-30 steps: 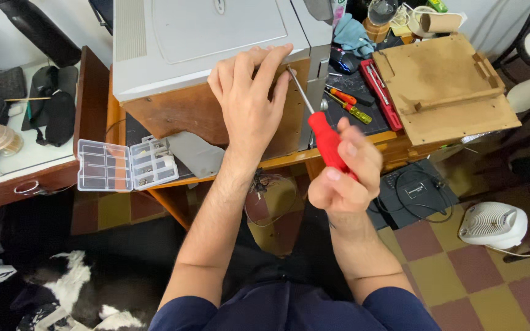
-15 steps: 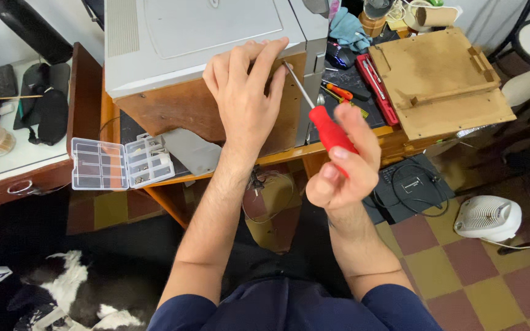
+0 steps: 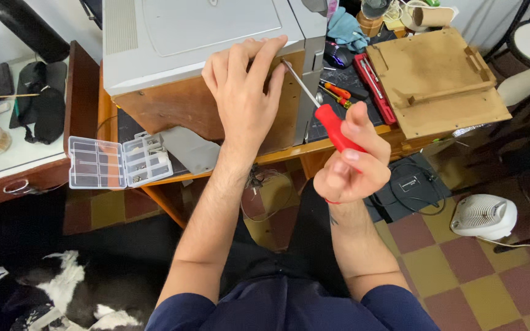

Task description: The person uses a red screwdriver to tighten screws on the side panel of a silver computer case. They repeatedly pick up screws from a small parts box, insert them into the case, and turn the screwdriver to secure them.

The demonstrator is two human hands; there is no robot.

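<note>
My left hand [image 3: 245,98] lies flat against the front of a grey and brown box-shaped machine [image 3: 185,43] on the desk, fingers reaching its upper right edge. My right hand [image 3: 351,165] grips the red handle of a screwdriver [image 3: 332,125]. Its thin metal shaft slants up and left, with the tip at the machine's front corner, just beside my left fingertips. Whether the tip sits in a screw cannot be seen.
A clear plastic parts box [image 3: 118,160] lies open at the desk's front left. A flat wooden frame [image 3: 437,79], a red tool [image 3: 374,86] and small screwdrivers [image 3: 335,92] lie to the right. A white fan heater [image 3: 483,216] stands on the checkered floor; a black-and-white animal [image 3: 62,288] lies lower left.
The screwdriver tip has moved up and left to the machine's corner. My left hand stayed pressed on the front. The view has drifted slightly.
</note>
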